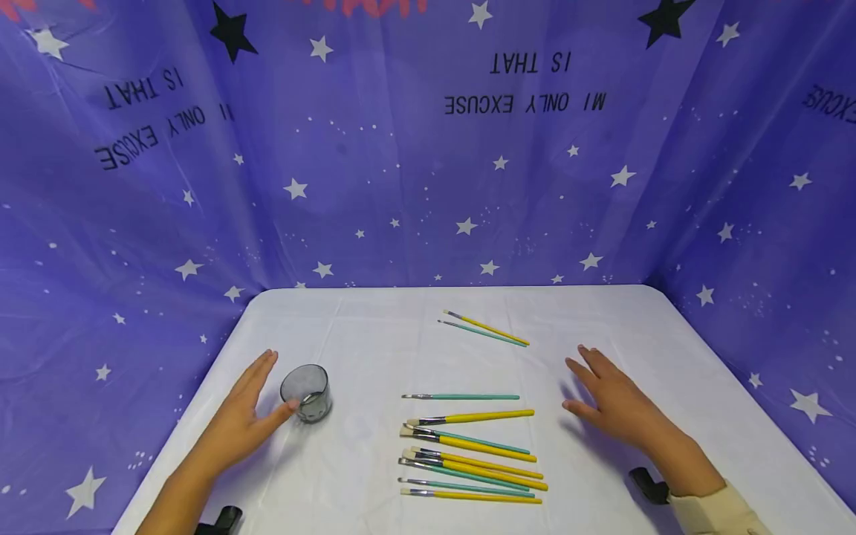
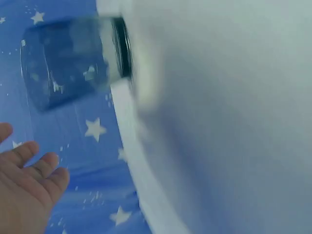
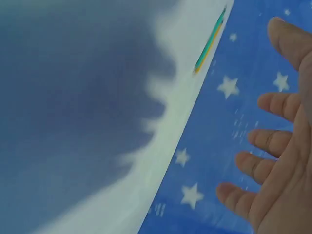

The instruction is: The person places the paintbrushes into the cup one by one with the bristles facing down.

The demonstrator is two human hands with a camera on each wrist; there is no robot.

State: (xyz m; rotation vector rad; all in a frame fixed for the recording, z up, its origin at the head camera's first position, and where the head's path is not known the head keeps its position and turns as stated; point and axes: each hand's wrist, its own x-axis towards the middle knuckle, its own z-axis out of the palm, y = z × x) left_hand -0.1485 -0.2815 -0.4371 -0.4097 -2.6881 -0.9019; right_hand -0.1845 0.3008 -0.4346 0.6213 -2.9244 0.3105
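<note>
A clear grey glass cup (image 1: pixel 309 380) stands upright on the left side of the table. Beside it is my left hand (image 1: pixel 235 427), fingers stretched out; the thumb overlaps the cup's near side in the head view. In the left wrist view the fingers of that hand (image 2: pixel 31 180) lie apart from the cup (image 2: pixel 73 61). Several paintbrushes (image 1: pixel 475 469), yellow and teal, lie in a rough stack of rows at the middle front. To their right my right hand (image 1: pixel 618 401) hovers over the table with spread fingers, holding nothing.
Farther back lie a yellow paintbrush (image 1: pixel 487 328) and a teal paintbrush (image 1: pixel 483 334), close together. A white cloth covers the table (image 1: pixel 374 327). Purple star-printed curtains (image 1: pixel 428 186) hang behind it and along both sides.
</note>
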